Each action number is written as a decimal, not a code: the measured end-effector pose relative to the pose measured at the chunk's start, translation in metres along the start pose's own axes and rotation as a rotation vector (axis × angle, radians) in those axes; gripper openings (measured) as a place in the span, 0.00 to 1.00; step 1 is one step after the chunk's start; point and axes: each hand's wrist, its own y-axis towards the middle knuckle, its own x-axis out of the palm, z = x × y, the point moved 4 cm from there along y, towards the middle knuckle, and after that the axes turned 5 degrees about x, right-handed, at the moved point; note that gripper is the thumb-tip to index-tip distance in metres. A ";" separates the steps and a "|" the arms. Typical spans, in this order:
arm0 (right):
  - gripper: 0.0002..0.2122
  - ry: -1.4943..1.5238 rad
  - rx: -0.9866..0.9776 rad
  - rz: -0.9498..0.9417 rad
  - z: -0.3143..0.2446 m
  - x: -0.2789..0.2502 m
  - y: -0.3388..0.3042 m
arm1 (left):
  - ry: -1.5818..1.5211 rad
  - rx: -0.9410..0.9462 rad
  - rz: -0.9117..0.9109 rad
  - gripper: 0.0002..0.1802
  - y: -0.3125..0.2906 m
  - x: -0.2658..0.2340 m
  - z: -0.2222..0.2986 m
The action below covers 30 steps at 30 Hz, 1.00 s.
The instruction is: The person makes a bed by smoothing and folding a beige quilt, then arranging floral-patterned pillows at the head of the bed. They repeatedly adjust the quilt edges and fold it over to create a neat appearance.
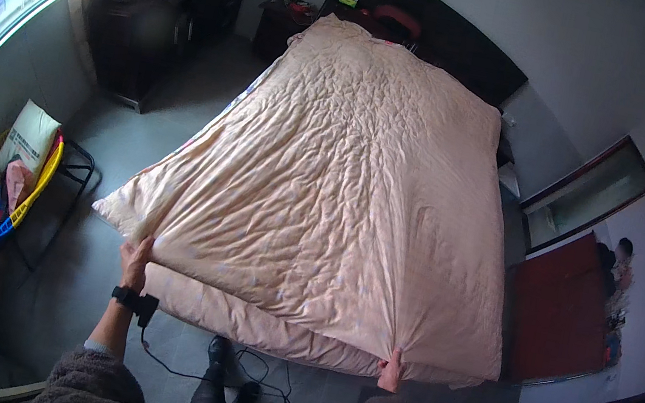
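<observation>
A large pale pink quilt (327,176), wrinkled all over, covers the bed from the dark headboard (448,25) down to the foot. My left hand (135,253) grips its near edge toward the left corner, and folds fan out from that grip. Farther right, my right hand (391,371) is closed on the same edge, pulling the cloth into a pinched point. Between the hands the edge is held a little up, and a lower pink layer (249,322) shows beneath it. A black band with a small device (136,302) is on my left wrist.
At the left stands a colourful chair (23,209) with a white bag (27,137) on it. Black cables (279,397) lie on the floor by my feet. A dark cabinet (139,40) is near the window, and a red door (562,313) is at the right.
</observation>
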 end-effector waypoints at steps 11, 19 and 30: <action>0.21 -0.369 0.243 -0.072 0.047 0.029 0.037 | 0.421 -0.263 0.148 0.16 0.012 -0.016 -0.100; 0.17 -1.023 0.527 -0.197 0.064 0.041 0.089 | 1.312 -0.835 0.135 0.44 0.044 -0.020 -0.157; 0.22 -1.046 -0.255 0.027 -0.071 0.197 0.182 | 1.297 -0.319 0.072 0.36 0.176 0.006 -0.145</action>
